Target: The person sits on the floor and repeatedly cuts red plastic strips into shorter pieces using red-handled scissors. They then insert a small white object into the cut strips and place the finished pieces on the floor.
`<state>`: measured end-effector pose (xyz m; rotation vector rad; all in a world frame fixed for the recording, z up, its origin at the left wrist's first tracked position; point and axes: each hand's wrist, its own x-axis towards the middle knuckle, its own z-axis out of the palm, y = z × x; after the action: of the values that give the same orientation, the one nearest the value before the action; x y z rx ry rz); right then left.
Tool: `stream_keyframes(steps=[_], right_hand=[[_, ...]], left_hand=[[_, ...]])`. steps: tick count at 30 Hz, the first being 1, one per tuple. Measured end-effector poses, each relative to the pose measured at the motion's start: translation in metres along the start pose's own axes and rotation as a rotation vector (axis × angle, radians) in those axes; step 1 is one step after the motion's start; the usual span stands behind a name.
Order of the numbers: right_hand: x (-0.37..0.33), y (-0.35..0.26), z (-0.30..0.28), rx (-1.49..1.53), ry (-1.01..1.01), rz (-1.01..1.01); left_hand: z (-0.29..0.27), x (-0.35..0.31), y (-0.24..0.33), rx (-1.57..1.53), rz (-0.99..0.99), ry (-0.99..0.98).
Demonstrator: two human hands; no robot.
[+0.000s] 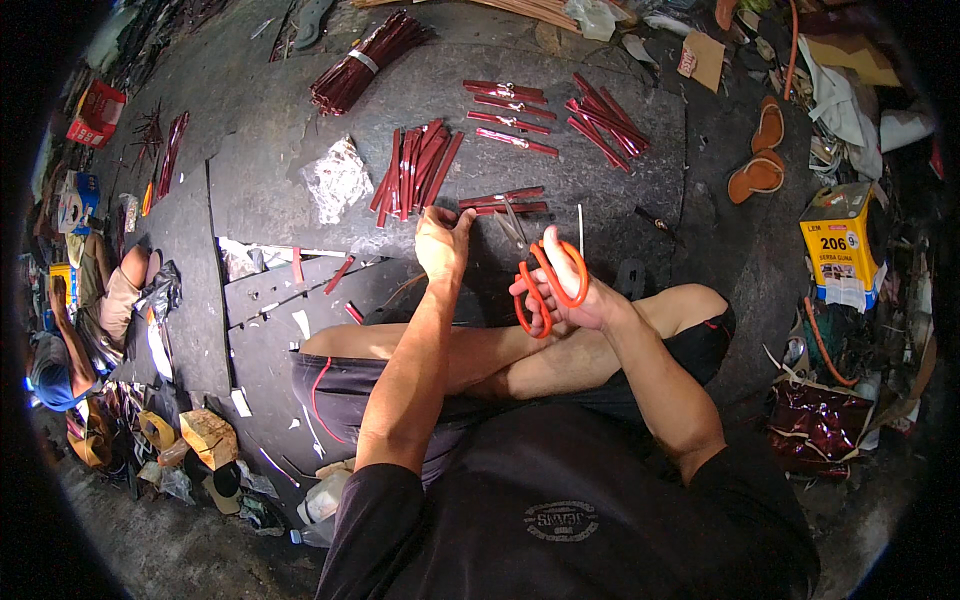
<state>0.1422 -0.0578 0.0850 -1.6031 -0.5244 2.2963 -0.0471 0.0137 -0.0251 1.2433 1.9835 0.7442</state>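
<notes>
My left hand [443,243] has its fingertips closed at the left end of a shiny dark red strip [520,208]; the fingers partly hide the grip. A second red strip [520,194] lies just beyond it. In my right hand [585,298] is a pair of scissors [552,277] with orange handles, fingers through the loops. Their metal blades are parted and point up-left, over the two strips. Farther off, several red strips with silvery pieces at their middles [512,103] lie in a row. A loose pile of red strips [413,170] sits beyond my left hand.
A tied bundle of dark strips [370,62], more red strips [608,122] and a clear plastic bag [340,180] lie on the dark board. Orange sandals [757,175] and a yellow tin [843,243] stand right. Another person [75,345] sits far left.
</notes>
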Motion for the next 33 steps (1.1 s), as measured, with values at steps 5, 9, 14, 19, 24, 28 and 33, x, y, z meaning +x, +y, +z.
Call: stream_keyframes(steps=[5, 9, 14, 19, 24, 28, 33], right_hand=[[-0.001, 0.000, -0.003, -0.007, -0.008, -0.003], [-0.006, -0.014, -0.001, -0.049, -0.005, 0.059], [0.004, -0.030, -0.019, -0.066, -0.081, 0.164], [0.004, -0.055, -0.018, -0.128, -0.121, 0.272], [0.006, -0.070, -0.019, -0.139, -0.143, 0.328], [0.012, -0.078, -0.020, -0.162, -0.128, 0.345], [0.013, -0.087, -0.018, -0.193, -0.153, 0.360]], left_hand=[[0.001, 0.000, -0.001, 0.003, 0.021, 0.012], [0.002, 0.001, -0.006, -0.021, 0.027, 0.016], [0.004, 0.002, -0.004, -0.024, 0.036, 0.013], [0.002, -0.003, -0.005, -0.040, 0.113, 0.083], [0.011, -0.050, 0.011, -0.578, -0.279, -0.664], [0.030, -0.087, 0.042, -1.500, -0.746, -0.835], [0.026, -0.089, 0.048, -1.586, -0.621, -0.830]])
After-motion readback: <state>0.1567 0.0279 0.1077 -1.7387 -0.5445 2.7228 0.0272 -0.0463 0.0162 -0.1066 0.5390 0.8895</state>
